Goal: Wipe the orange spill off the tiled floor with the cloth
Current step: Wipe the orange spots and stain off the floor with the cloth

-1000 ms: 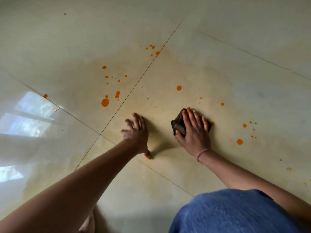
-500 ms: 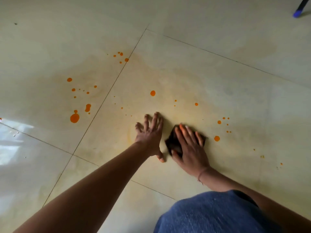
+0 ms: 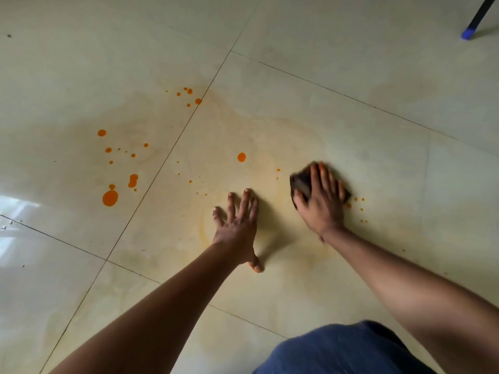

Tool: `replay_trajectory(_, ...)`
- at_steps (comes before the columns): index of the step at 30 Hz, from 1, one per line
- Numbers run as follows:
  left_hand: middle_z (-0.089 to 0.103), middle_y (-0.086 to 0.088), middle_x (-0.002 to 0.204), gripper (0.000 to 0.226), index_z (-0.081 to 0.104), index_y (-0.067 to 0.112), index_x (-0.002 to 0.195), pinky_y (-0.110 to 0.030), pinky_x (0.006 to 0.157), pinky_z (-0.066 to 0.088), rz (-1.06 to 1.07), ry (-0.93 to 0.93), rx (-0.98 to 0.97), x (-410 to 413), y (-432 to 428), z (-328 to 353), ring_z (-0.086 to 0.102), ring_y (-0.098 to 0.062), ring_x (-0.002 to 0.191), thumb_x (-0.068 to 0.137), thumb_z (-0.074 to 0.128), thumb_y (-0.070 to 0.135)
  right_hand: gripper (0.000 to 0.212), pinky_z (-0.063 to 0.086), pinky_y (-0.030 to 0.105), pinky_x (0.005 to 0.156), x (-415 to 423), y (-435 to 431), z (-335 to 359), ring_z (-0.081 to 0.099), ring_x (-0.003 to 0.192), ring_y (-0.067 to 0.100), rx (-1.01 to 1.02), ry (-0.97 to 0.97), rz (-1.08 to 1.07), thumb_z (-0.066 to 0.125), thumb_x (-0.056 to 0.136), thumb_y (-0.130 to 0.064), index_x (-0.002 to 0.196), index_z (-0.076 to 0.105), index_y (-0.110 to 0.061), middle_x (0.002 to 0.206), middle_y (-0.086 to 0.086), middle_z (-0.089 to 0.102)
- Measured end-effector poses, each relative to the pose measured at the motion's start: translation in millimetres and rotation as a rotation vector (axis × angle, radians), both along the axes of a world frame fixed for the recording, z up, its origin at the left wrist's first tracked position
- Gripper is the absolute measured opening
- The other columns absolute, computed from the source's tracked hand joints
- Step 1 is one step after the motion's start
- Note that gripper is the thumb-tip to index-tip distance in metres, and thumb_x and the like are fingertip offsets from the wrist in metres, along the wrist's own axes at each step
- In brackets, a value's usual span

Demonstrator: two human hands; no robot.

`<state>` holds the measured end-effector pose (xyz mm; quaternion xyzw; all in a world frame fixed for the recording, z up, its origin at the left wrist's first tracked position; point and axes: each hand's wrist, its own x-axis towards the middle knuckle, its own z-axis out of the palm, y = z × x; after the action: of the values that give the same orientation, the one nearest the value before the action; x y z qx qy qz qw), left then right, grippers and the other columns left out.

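Observation:
Orange drops are scattered over the glossy cream tiled floor. The biggest orange drop lies at the left, a round one in the middle, and small specks just right of my right hand. My right hand presses a dark brown cloth flat on the tile; most of the cloth is hidden under the fingers. My left hand lies flat on the floor with fingers spread, holding nothing, a little left of the cloth. A faint yellow smear surrounds both hands.
A dark leg with a blue foot stands at the top right corner. My knee in blue fabric fills the bottom edge. Window glare shines on the tiles at the left.
My right hand has slid the cloth to the right, away from my left hand and up to the specks on the right. The left hand stays planted on the floor.

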<state>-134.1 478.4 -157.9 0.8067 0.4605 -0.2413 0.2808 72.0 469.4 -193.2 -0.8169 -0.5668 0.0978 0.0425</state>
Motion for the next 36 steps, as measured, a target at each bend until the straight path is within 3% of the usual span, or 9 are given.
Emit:
replay_trajectory(2, -0.035, -0.007, 0.153, 0.154, -0.023, 0.012, 0.148, -0.065, 0.113, -0.001, 0.029, -0.044, 0.027, -3, -2, -4, -0.029, -0.036, 0.14, 0.049, 0.088, 0.053, 0.081, 0.019, 0.048, 0.115, -24, 41, 1, 0.032, 0.141, 0.028, 0.032, 0.013, -0.012, 0.035, 0.078, -0.054, 0.147, 0.038, -0.013, 0.154, 0.011, 0.035)
replay_trajectory(7, -0.032, -0.006, 0.155, 0.152, -0.025, 0.01, 0.147, -0.052, 0.116, -0.01, 0.12, -0.132, 0.05, -19, -12, -4, -0.031, -0.027, 0.14, 0.053, 0.087, 0.053, 0.08, 0.02, 0.048, 0.116, -44, -74, 3, 0.017, 0.148, 0.02, -0.046, 0.035, 0.614, 0.048, 0.085, -0.051, 0.154, 0.023, -0.019, 0.161, 0.003, 0.022)
replay_trajectory(9, -0.035, -0.006, 0.153, 0.152, -0.026, 0.008, 0.146, -0.054, 0.116, -0.009, 0.113, -0.112, 0.034, -16, -12, -2, -0.031, -0.028, 0.14, 0.054, 0.087, 0.052, 0.079, 0.025, 0.051, 0.113, -21, -58, -2, 0.021, 0.146, 0.021, -0.028, -0.009, 0.577, 0.047, 0.084, -0.051, 0.153, 0.027, -0.018, 0.159, 0.005, 0.027)
replay_trajectory(13, -0.036, -0.004, 0.153, 0.153, -0.027, 0.008, 0.146, -0.055, 0.116, -0.007, 0.125, -0.109, 0.029, -14, -12, -5, -0.029, -0.029, 0.141, 0.053, 0.087, 0.051, 0.077, 0.02, 0.048, 0.115, -36, 9, -1, 0.03, 0.143, 0.026, 0.046, -0.02, 0.155, 0.043, 0.081, -0.05, 0.149, 0.037, -0.014, 0.155, 0.009, 0.035)
replay_trajectory(18, -0.034, -0.009, 0.154, 0.154, -0.027, 0.006, 0.146, -0.057, 0.116, -0.004, 0.111, -0.07, 0.036, -11, -12, 1, -0.027, -0.033, 0.142, 0.053, 0.087, 0.052, 0.083, 0.021, 0.048, 0.114, -27, -114, 3, 0.02, 0.147, 0.02, -0.03, 0.031, 0.602, 0.052, 0.079, -0.052, 0.152, 0.029, -0.018, 0.159, 0.004, 0.026)
replay_trajectory(23, -0.034, -0.013, 0.153, 0.15, -0.021, 0.009, 0.148, -0.059, 0.115, 0.002, -0.11, 0.014, 0.132, 8, -7, 6, -0.022, -0.039, 0.142, 0.054, 0.087, 0.051, 0.078, 0.022, 0.048, 0.115, 9, -39, -1, 0.029, 0.143, 0.025, 0.034, -0.031, 0.019, 0.041, 0.082, -0.051, 0.15, 0.034, -0.014, 0.156, 0.009, 0.032)
replay_trajectory(29, -0.036, -0.011, 0.152, 0.149, -0.02, 0.013, 0.15, -0.063, 0.114, 0.003, -0.288, -0.036, 0.06, 55, -12, 12, -0.025, -0.04, 0.141, 0.053, 0.089, 0.048, 0.082, 0.018, 0.046, 0.117, 14, -153, 0, 0.028, 0.144, 0.026, 0.006, 0.023, 0.265, 0.05, 0.081, -0.05, 0.151, 0.032, -0.013, 0.158, 0.008, 0.028)
replay_trajectory(33, -0.036, -0.009, 0.152, 0.153, -0.02, 0.013, 0.15, -0.066, 0.112, 0.005, -0.253, -0.043, 0.031, 92, -15, 6, -0.025, -0.041, 0.141, 0.049, 0.089, 0.051, 0.082, 0.02, 0.05, 0.116, 70, -51, -2, 0.028, 0.143, 0.029, -0.027, -0.029, -0.212, 0.033, 0.08, -0.056, 0.15, 0.032, -0.012, 0.156, 0.012, 0.032)
replay_trajectory(36, -0.04, -0.011, 0.15, 0.155, -0.026, 0.012, 0.147, -0.068, 0.111, 0.001, -0.264, 0.009, 0.02, 100, -13, -2, -0.03, -0.041, 0.138, 0.05, 0.089, 0.051, 0.081, 0.016, 0.047, 0.117, 63, -79, -5, 0.024, 0.145, 0.027, -0.002, -0.041, -0.157, 0.036, 0.083, -0.054, 0.152, 0.027, -0.013, 0.158, 0.011, 0.028)
